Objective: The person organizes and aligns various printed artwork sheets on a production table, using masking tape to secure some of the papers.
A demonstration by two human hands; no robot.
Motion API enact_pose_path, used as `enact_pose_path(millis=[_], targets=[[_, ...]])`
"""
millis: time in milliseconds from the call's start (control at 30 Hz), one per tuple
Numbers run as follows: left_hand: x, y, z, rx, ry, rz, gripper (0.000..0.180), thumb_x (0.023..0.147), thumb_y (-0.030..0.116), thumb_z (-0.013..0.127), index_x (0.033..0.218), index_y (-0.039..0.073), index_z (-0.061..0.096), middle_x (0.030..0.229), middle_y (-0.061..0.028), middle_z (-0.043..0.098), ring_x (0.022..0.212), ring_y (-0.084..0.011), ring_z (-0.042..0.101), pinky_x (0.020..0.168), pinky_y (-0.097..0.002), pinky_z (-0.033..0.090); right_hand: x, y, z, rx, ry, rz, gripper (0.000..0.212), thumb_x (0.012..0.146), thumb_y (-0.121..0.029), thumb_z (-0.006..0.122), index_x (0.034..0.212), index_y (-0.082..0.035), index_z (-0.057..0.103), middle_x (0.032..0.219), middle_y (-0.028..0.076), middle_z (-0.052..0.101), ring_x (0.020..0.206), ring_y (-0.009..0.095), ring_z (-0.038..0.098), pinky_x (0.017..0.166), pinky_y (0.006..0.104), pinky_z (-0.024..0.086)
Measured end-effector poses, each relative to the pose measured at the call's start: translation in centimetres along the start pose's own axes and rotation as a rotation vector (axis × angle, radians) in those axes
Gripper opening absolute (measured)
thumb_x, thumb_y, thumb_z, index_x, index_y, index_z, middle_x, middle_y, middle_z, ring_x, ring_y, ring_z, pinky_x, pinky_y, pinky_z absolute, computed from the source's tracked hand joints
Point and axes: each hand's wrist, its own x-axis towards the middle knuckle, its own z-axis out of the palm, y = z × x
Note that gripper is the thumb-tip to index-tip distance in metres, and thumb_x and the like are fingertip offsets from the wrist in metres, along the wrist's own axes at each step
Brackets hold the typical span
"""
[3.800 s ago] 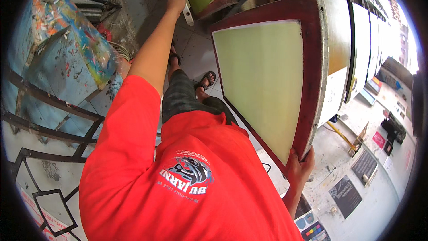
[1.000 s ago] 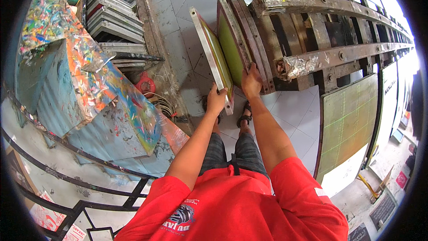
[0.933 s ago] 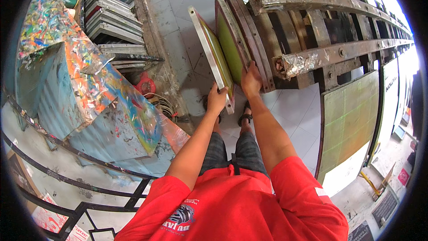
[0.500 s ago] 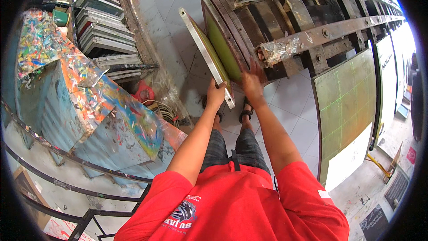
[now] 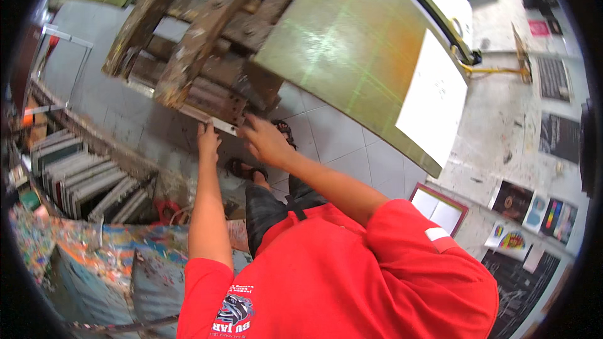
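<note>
A silver-edged screen frame (image 5: 221, 125) stands on edge, pushed close against the brown frames (image 5: 217, 97) at the near end of the rusty rack. My left hand (image 5: 208, 142) is at the near edge of this silver frame, its fingers bent over the rim. Just right of the frame's end is my right hand (image 5: 265, 140), slightly blurred, fingers apart and close to the frame's corner. Nothing shows in its grasp. The frame's face is hidden, with only its narrow edge in view.
Above the hands extends the rusty rack (image 5: 201, 44). A large greenish board (image 5: 342, 37) with a white sheet leans at the right. Lower left, several screen frames (image 5: 81, 176) stand in a row beside a paint-spattered blue surface (image 5: 125, 238). My sandalled feet are on the tiled floor (image 5: 333, 132).
The silver-edged frame, tilted away from the brown frames before, now sits close against them. My right hand has come off the brown frames to the silver frame's end. The view has turned right.
</note>
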Motion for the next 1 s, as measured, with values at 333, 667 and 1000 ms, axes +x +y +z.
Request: enact_pose_path(millis=[333,667,1000], targets=[[1.0,-1.0,-0.8,-0.037,-0.065,0.014,0.071,0.099,0.048,0.046,0.152,0.009,0.02,0.15,-0.0229,0.03,0.132,-0.037,0.043,0.105,-0.0459,0.039,-31.5,1.5,-14.0,0.041,0.011,0.81,0.037,0.086,-0.022,0.067,0.119,-0.01,0.06,0.115,0.012,0.065,0.101,0.032,0.063,0.084,0.0412,0.051],[-5.6,-1.7,2.5,-0.014,-0.09,0.032,0.074,0.1,0.044,0.046,0.154,0.011,0.008,0.154,-0.0251,0.02,0.137,-0.0399,0.034,0.111,-0.0492,0.032,-49.8,6.3,-17.7,0.298,0.165,1.114,0.043,0.086,-0.031,0.067,0.119,-0.004,0.061,0.112,0.018,0.066,0.101,0.031,0.065,0.085,0.0415,0.051],[-6.5,-10.8,3.4,0.037,-0.129,-0.233,0.081,0.088,0.062,0.056,0.145,0.014,0.025,0.139,-0.0179,0.036,0.121,-0.0303,0.05,0.1,-0.0472,0.044,-68.9,12.7,-21.3,0.297,0.674,1.4,0.043,0.085,-0.028,0.07,0.118,-0.002,0.06,0.108,0.019,0.066,0.097,0.029,0.066,0.083,0.0386,0.052]])
